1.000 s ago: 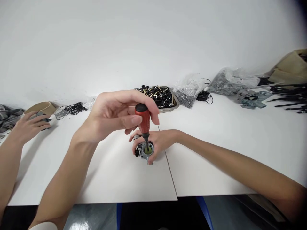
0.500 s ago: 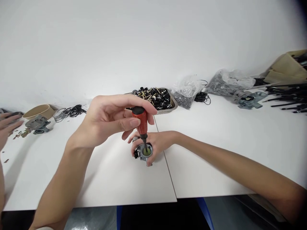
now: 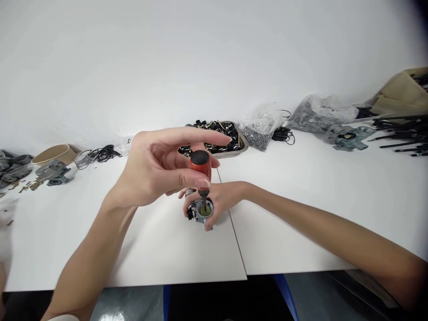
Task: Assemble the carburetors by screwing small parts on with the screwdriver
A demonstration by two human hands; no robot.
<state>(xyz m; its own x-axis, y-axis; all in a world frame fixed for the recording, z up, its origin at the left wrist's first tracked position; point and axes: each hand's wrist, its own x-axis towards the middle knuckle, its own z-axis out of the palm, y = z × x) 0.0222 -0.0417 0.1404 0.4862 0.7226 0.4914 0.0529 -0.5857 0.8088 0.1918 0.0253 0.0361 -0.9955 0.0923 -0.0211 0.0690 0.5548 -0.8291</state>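
My left hand (image 3: 150, 171) has a red screwdriver (image 3: 201, 166) with a black cap, its thumb against the handle and its index finger stretched out past it. The shaft points down into the round bore of a small grey metal carburetor (image 3: 199, 218), where the tip meets a brass-coloured disc. Wrapped around the carburetor's far and right sides, my right hand (image 3: 222, 200) keeps it on the white table. Part of the left hand's other fingers is hidden behind the handle.
Behind my hands stands a metal tray (image 3: 242, 140) of small black and brass parts. Farther right are plastic bags of parts (image 3: 262, 129), another metal casting (image 3: 349, 137) and black rods (image 3: 401, 138). On the left lie a casting (image 3: 53, 173), a tan container (image 3: 55, 155) and black cords (image 3: 104, 153).
My left index finger has straightened away from the handle, and the screwdriver's top has tipped toward me and slightly right. Another person's hand at the far left has drawn back.
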